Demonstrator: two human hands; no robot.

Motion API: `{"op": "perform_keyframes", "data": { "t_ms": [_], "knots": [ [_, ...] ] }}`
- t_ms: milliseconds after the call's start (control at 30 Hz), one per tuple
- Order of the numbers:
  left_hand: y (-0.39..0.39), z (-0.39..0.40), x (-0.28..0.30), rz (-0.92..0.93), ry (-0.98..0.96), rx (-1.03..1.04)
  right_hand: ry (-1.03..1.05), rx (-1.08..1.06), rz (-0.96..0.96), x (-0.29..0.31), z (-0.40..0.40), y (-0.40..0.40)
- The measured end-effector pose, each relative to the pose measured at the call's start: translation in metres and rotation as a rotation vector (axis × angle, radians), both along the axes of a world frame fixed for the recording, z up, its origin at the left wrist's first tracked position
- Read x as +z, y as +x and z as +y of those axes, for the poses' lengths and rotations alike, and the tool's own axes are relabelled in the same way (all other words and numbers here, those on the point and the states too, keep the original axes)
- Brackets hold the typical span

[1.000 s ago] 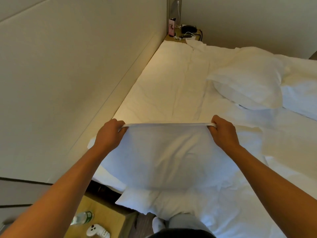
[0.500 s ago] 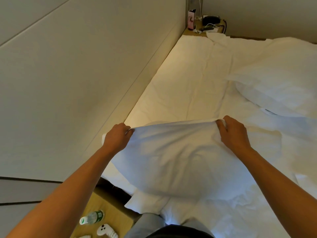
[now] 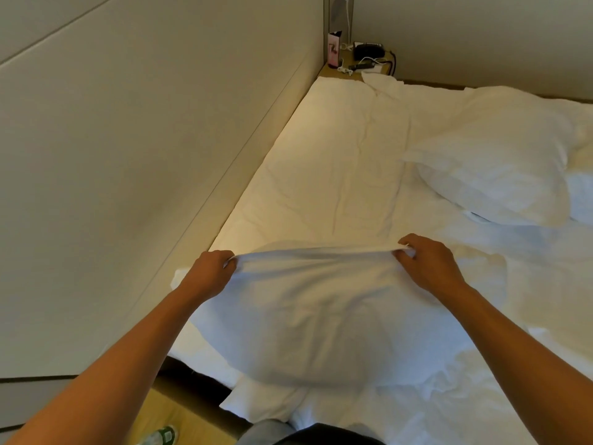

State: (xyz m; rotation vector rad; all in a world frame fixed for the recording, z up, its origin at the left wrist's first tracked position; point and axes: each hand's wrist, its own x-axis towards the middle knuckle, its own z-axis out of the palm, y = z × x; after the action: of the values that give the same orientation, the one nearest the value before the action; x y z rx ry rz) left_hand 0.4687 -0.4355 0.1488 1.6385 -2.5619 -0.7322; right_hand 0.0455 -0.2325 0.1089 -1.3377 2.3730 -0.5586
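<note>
Head view. Both arms reach forward and down over the near end of the bed. The left hand (image 3: 208, 273) has its fingers curled round the left top corner of a white pillow (image 3: 314, 316), knuckles up, with the cloth bunched in its grasp. The right hand (image 3: 430, 263) pinches the right top corner between thumb and bent fingers, and a small fold of fabric sticks out past the fingertips. The pillow hangs between the two hands, its lower bulk resting on the rumpled bedding close to the person's body.

A second ago the top edge was pulled into a straight, taut band; now it sags in a loose curve between the hands. The hands stay about as far apart as before and keep the same corners. The white controller seen earlier beside the bottle is out of frame.

The bed sheet (image 3: 337, 175) is white and creased, running along a pale padded wall panel (image 3: 144, 155) on the left. A second pillow (image 3: 500, 175) lies on the right, well apart from the hands. At the far corner a small nightstand (image 3: 330, 70) carries a pink box (image 3: 334, 48) and a black device (image 3: 369, 51) with cables. At the bottom left, a water bottle (image 3: 162, 436) lies on a wooden bedside table (image 3: 183, 412).
</note>
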Motion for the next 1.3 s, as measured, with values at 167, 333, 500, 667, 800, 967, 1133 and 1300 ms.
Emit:
{"op": "perform_keyframes", "data": {
  "t_ms": [167,333,500,667,800,967,1133,1300],
  "knots": [
    [0.008,-0.02,0.009,0.042,-0.09,0.015,-0.075,-0.033,0.036,0.017,-0.02,0.01],
    [0.016,-0.028,0.021,0.109,-0.142,0.111,-0.237,-0.053,0.059,0.036,-0.042,0.018],
    [0.019,-0.027,0.021,0.106,-0.134,0.14,-0.307,-0.099,0.029,0.037,-0.049,0.024],
    [0.027,-0.031,0.031,0.144,-0.17,0.169,-0.33,-0.088,0.063,0.049,-0.061,0.03],
    [0.047,-0.034,0.049,0.168,-0.22,0.212,-0.401,-0.034,0.06,0.07,-0.09,0.041],
    [0.082,-0.032,0.077,0.193,-0.298,0.307,-0.492,0.048,0.061,0.098,-0.142,0.061],
    [0.109,-0.025,0.096,0.179,-0.379,0.422,-0.56,0.12,-0.007,0.119,-0.186,0.083],
    [0.124,-0.019,0.103,0.184,-0.398,0.489,-0.577,0.184,-0.024,0.128,-0.214,0.096]
  ]
}}
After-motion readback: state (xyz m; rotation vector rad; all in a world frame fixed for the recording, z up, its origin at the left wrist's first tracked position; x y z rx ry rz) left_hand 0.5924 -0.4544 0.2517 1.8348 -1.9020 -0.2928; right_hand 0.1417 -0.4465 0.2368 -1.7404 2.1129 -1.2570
